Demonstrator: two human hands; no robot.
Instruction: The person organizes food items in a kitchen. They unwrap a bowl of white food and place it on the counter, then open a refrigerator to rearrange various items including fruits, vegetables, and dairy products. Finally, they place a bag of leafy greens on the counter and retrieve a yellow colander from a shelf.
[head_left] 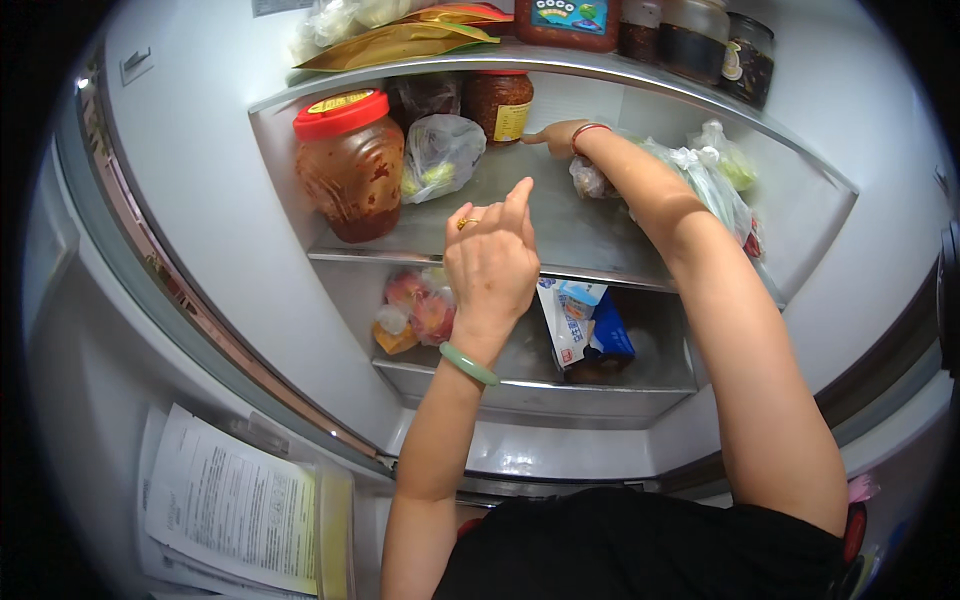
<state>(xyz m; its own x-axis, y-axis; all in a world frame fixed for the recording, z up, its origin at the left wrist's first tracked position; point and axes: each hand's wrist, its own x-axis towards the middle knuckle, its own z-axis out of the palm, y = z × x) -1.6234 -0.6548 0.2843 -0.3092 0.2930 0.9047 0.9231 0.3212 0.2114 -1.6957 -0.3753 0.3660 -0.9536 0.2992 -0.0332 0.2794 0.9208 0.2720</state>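
Observation:
My left hand (492,262) hovers in front of the upper shelf. Its index finger is stretched out, the other fingers are partly curled, and no object shows in it. Deep on that shelf, my right hand (560,138) points its index finger left, the tip close to the base of a glass jar (498,105) of dark red sauce with a yellow label. Whether they touch I cannot tell; its other fingers are partly hidden. Below that hand lies a small clear bag (592,181). A knotted clear bag (440,158) with something pale green sits left of the jar.
A large red-lidded jar (350,170) stands at the shelf's left. Plastic bags (705,180) lie on the right, beneath my forearm. Below are a bag of fruit (420,308) and a blue-white box (590,325). Jars (690,40) line the top shelf. Papers (235,500) fill a door pocket.

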